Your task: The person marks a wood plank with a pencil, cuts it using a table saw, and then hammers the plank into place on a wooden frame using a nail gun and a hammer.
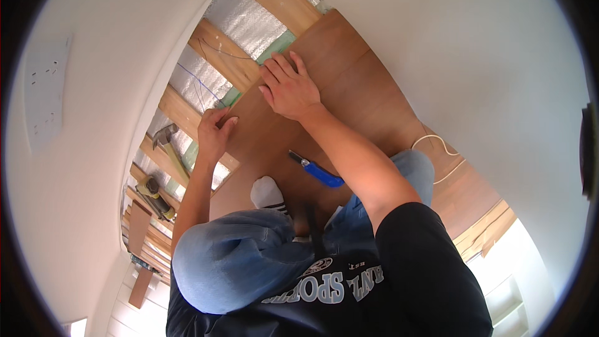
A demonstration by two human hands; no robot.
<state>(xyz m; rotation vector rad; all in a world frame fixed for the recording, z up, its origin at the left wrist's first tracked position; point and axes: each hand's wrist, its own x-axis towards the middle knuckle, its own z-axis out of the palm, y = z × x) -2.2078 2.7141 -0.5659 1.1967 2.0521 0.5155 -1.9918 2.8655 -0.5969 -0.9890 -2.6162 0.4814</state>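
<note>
My right hand [291,87] lies flat on a brown wood floorboard [340,50], its fingers reaching the board's far edge. At the left part of that same edge my left hand [214,134] is curled, thumb and fingers around the rim; the fingertips are partly hidden. A blue-handled utility knife [321,173] rests on the boards between my right forearm and my socked foot [268,193], out of both hands. Past the edge, pale wooden joists [224,53] run over silvery foil insulation [243,22], with green strips beside the board.
A claw hammer [175,153] lies across the joists on the left, with a yellow and black power tool [155,198] nearer. Loose brown board pieces [138,228] lie beyond it. Thin wires [199,81] cross the foil. A white cord [440,143] loops at right. White walls [449,43] stand both sides.
</note>
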